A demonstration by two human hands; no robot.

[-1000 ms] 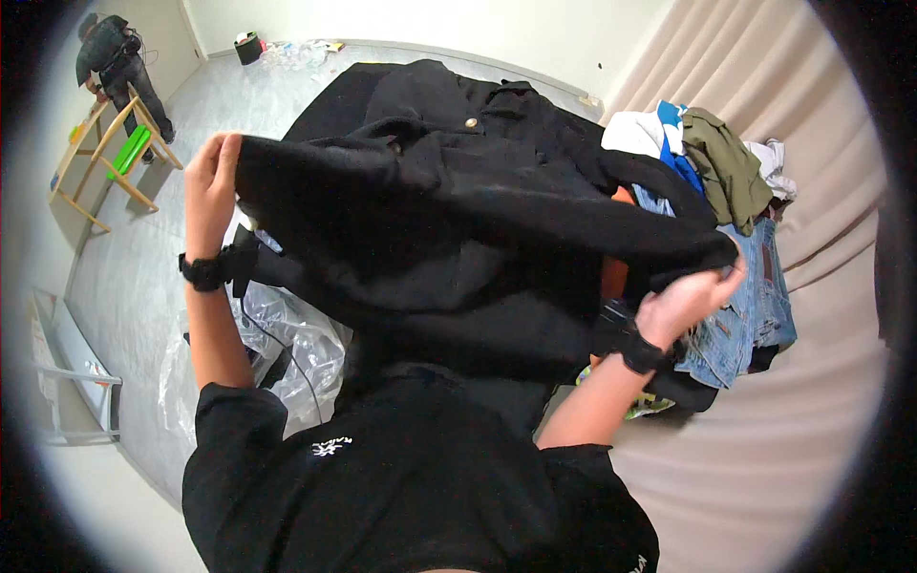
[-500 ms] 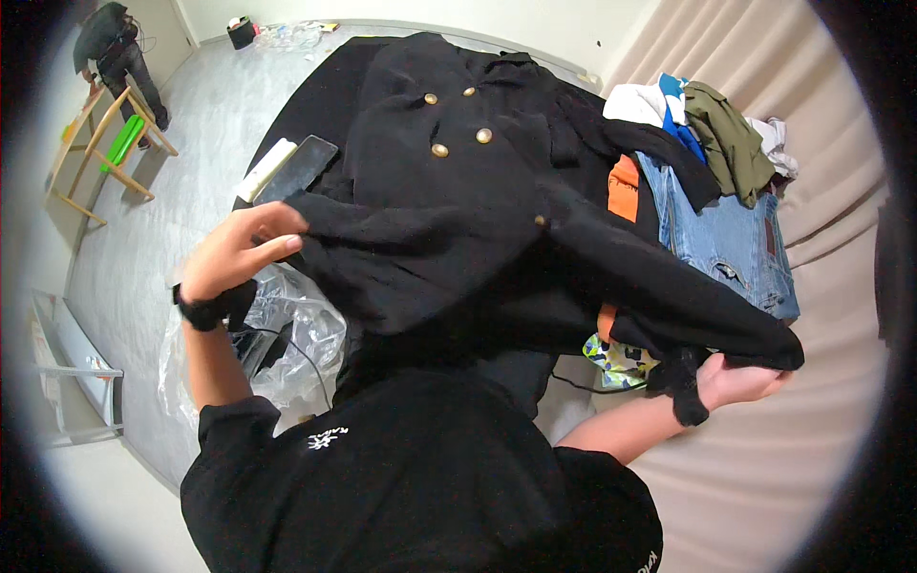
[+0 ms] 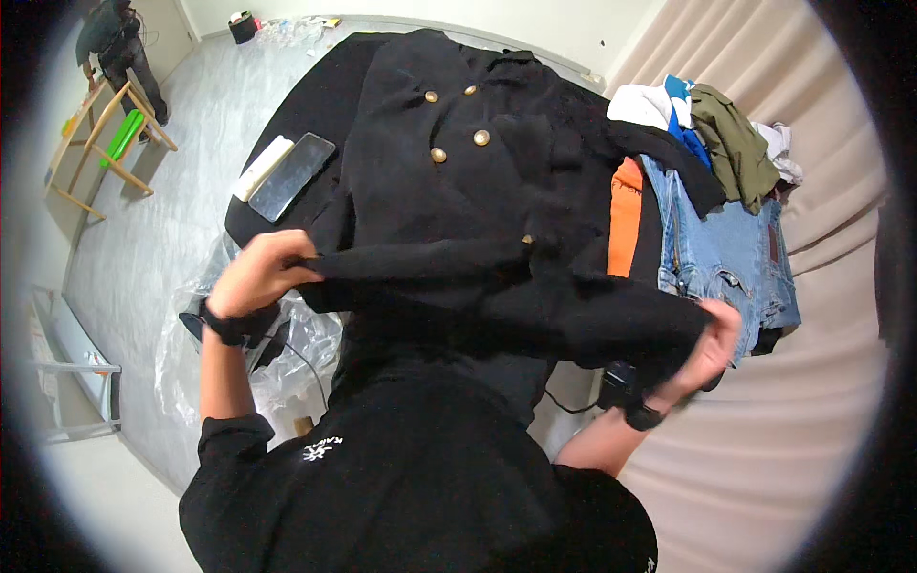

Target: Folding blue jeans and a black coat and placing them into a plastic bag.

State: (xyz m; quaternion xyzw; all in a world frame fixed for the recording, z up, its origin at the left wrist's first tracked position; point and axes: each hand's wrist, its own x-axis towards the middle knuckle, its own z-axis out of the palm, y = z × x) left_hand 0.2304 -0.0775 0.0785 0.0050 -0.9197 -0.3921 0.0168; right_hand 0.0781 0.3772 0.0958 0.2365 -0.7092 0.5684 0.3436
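A black double-breasted jacket (image 3: pixel 411 191) with gold-rimmed buttons lies spread out before me, its upper part flat. Its lower part is lifted into a taut band across my front. At the left end of that band, my left hand (image 3: pixel 256 275) pinches the black cloth between thumb and fingers. My right hand (image 3: pixel 714 349), somewhat blurred, is closed round the cloth at the right end. Left of the jacket lie a smartphone (image 3: pixel 292 179) and a white bar-shaped thing (image 3: pixel 263 170), side by side on black fabric.
Right of the jacket are an orange strip of cloth (image 3: pixel 626 224), blue jeans (image 3: pixel 731 248) and an olive garment (image 3: pixel 731 143). A clear plastic bag (image 3: pixel 320 344) sits below my left hand. Far left, a person (image 3: pixel 119 57) stands by a wooden chair with a green seat (image 3: pixel 122 138).
My right hand has moved left and slightly up, bringing its cloth end inward. My left hand has shifted right and down. The jacket's lower part is now pulled straight, and more of the phone shows.
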